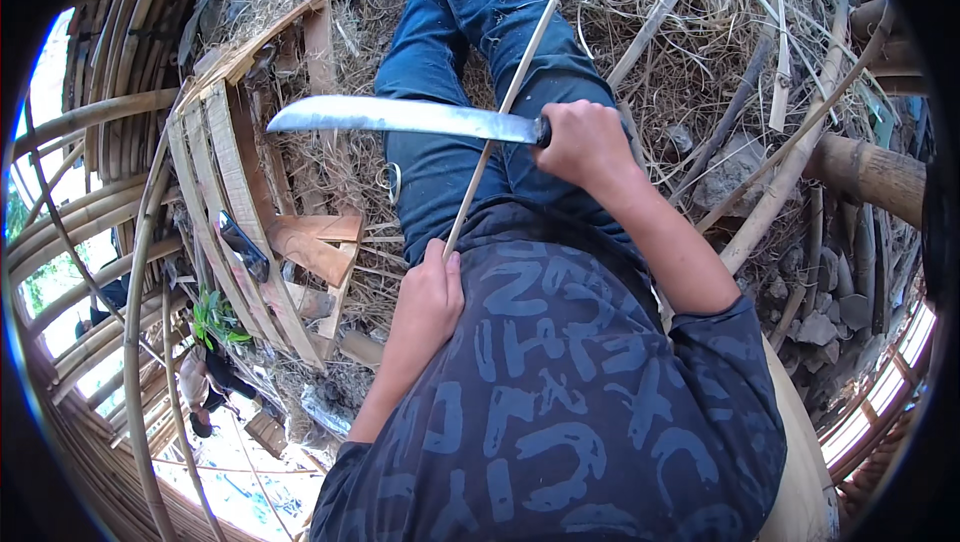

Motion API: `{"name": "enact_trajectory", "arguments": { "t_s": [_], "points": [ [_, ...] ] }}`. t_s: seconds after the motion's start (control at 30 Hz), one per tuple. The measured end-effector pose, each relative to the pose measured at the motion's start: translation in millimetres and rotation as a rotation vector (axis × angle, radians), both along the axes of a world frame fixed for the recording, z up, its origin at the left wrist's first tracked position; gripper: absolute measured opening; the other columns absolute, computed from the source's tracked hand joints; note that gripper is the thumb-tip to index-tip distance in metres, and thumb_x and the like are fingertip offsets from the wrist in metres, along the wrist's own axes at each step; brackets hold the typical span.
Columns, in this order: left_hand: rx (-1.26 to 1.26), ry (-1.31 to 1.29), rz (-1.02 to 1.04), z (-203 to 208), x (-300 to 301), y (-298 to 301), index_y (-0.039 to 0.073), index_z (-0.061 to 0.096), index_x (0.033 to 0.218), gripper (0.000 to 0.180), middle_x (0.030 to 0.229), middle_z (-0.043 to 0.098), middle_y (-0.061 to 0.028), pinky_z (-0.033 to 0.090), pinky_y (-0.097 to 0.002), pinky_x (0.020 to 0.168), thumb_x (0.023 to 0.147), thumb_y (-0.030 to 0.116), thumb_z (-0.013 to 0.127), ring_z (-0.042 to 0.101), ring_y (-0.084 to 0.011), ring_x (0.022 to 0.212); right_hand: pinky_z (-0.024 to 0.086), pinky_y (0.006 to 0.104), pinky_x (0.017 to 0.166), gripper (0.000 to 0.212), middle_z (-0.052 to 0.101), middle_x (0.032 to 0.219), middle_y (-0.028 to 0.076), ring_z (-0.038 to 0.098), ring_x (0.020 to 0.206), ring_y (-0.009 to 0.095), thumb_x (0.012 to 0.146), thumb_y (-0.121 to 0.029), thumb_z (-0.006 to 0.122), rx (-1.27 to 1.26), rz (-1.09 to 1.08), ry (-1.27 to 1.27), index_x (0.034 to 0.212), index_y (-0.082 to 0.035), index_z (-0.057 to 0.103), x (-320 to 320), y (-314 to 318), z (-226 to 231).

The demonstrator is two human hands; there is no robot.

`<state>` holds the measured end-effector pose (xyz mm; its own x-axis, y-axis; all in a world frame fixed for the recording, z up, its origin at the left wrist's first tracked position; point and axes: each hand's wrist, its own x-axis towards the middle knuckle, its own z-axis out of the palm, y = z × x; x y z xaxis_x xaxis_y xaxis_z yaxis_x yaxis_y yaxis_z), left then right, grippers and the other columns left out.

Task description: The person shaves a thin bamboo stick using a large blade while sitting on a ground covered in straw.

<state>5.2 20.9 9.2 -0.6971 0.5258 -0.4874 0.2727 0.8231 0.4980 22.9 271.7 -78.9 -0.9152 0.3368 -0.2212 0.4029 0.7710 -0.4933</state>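
Currently, the right hand [588, 145] grips the machete [400, 118] by its dark handle, fingers wrapped closed around it. The blade extends left above the thighs of the blue jeans [430, 177], tip pointing left. The left hand [432, 287], positioned near the waist, pinches the near end of a slender pale strip [535, 42] between its fingers. The strip runs diagonally to the far side, leaning slightly right, and passes beneath the blade close to the handle; contact between blade and strip cannot be confirmed. A slatted wooden frame [215, 192] stands left of the legs. Dry straw [670, 72] covers the ground. Right of the legs lie stones [735, 174] and a thick bamboo pole [868, 177].
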Motion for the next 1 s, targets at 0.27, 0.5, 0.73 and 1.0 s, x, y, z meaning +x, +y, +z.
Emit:
{"name": "enact_trajectory", "arguments": {
  "t_s": [0.27, 0.5, 0.73, 1.0],
  "points": [
    [0.037, -0.082, 0.03, -1, 3, -3, -0.001, 0.044, 0.092, 0.015, 0.066, 0.054, -0.0297, 0.04, -0.0554, 0.056, 0.099, 0.012, 0.045, 0.055, -0.0501, 0.066, 0.055, 0.0467, 0.08, 0.028, 0.069, 0.086, 0.023, 0.068, 0.087, 0.039, 0.077, -0.028, 0.065, 0.12, -0.431, -0.13, 0.089, -0.005, 0.073, 3, 92, -29],
    [0.04, -0.029, -0.007, -3, 3, 2, -0.001, 0.044, 0.092, 0.014, 0.065, 0.056, -0.0295, 0.042, -0.0567, 0.056, 0.098, 0.011, 0.046, 0.058, -0.0491, 0.066, 0.056, 0.046, 0.078, 0.027, 0.069, 0.082, 0.023, 0.07, 0.083, 0.037, 0.078, -0.028, 0.063, 0.197, -0.247, -0.067, 0.084, -0.003, 0.071, 11, 62, -19],
    [0.006, -0.02, -0.046, -6, 0, 0, -0.002, 0.044, 0.094, 0.014, 0.065, 0.057, -0.0291, 0.046, -0.0552, 0.057, 0.097, 0.011, 0.046, 0.06, -0.0473, 0.065, 0.056, 0.0452, 0.071, 0.02, 0.069, 0.076, 0.021, 0.069, 0.074, 0.037, 0.068, -0.022, 0.066, -0.006, 0.096, 0.008, 0.078, -0.005, 0.07, 0, -23, 13],
    [0.068, -0.006, -0.03, -7, 7, -6, -0.001, 0.045, 0.096, 0.011, 0.064, 0.058, -0.0266, 0.047, -0.0538, 0.056, 0.097, 0.01, 0.047, 0.06, -0.046, 0.064, 0.056, 0.0462, 0.079, 0.027, 0.07, 0.085, 0.023, 0.069, 0.085, 0.038, 0.076, -0.026, 0.065, 0.209, -0.309, -0.148, 0.087, -0.003, 0.072, -7, 76, -15]
  ]
}}
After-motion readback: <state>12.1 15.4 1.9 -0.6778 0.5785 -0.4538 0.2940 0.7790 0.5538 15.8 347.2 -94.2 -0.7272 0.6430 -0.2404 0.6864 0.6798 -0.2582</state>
